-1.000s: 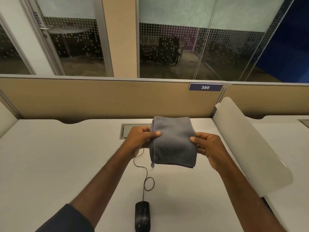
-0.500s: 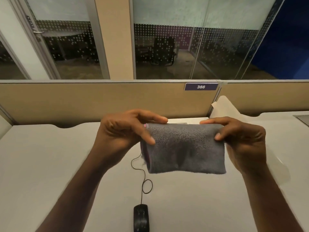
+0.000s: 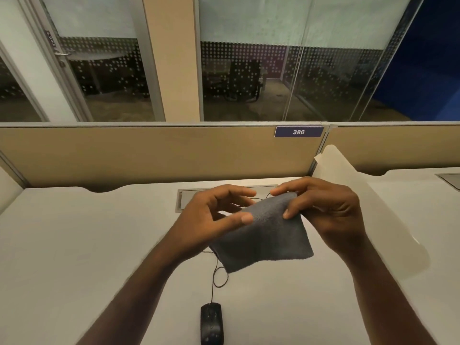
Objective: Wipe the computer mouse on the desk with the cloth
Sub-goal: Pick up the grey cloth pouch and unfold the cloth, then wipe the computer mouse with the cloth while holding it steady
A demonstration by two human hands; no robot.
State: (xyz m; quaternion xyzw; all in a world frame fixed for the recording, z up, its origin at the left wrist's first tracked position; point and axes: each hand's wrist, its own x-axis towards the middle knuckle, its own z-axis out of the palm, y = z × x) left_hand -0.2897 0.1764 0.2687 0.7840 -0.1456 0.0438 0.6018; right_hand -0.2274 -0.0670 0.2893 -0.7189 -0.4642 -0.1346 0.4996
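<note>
A folded grey cloth (image 3: 266, 240) hangs in the air above the white desk (image 3: 87, 245), held from both sides. My left hand (image 3: 209, 217) pinches its left edge with thumb on top. My right hand (image 3: 331, 210) grips the cloth's upper right corner between thumb and fingers. A black computer mouse (image 3: 211, 322) lies on the desk near the front edge, below the cloth and between my forearms. Its thin black cable (image 3: 219, 277) loops and runs back under the cloth.
A metal cable hatch (image 3: 185, 200) sits in the desk behind my hands. A tan partition (image 3: 149, 153) with a "386" label (image 3: 298, 132) closes the back. A curved white divider panel (image 3: 373, 207) stands along the desk's right side.
The cloth has gone from a wide flat hold to a narrower folded one. My hands have moved closer together and lower. The mouse has not moved.
</note>
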